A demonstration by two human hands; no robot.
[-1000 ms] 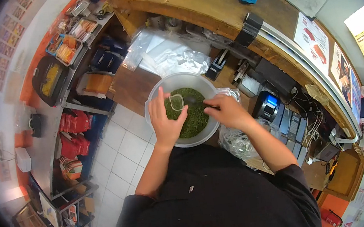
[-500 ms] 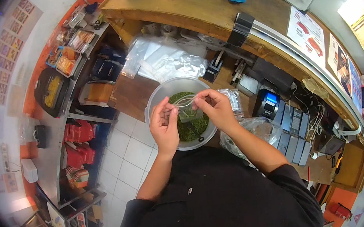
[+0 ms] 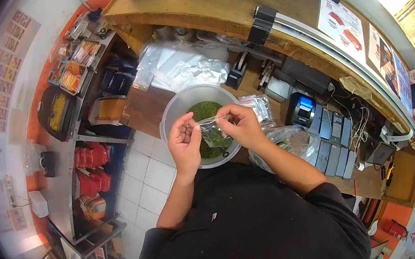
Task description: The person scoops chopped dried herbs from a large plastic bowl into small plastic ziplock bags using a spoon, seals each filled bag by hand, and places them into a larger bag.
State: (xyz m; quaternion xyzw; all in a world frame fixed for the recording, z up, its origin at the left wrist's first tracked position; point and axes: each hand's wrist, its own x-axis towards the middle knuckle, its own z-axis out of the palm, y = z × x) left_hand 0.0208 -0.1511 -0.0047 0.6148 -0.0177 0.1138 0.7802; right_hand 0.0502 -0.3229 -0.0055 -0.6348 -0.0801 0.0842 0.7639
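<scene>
On my feed, at twelve o'clock from the shirt (image 3: 238, 218) and over the tub (image 3: 167, 117), left hand (image 3: 183, 142) and right hand (image 3: 243, 128) have fingers pinched on the rim of a clear bag (image 3: 210, 135), which I judge light, limp, slippery, best gripped there.

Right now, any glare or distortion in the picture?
Head view: fisheye bending, curving the wooden counter; head view: black vignetted corners, the window partly washed out; head view: white glare on the plastic sheets; head view: see-through clear plastic bag, edges hard to trace.
</scene>
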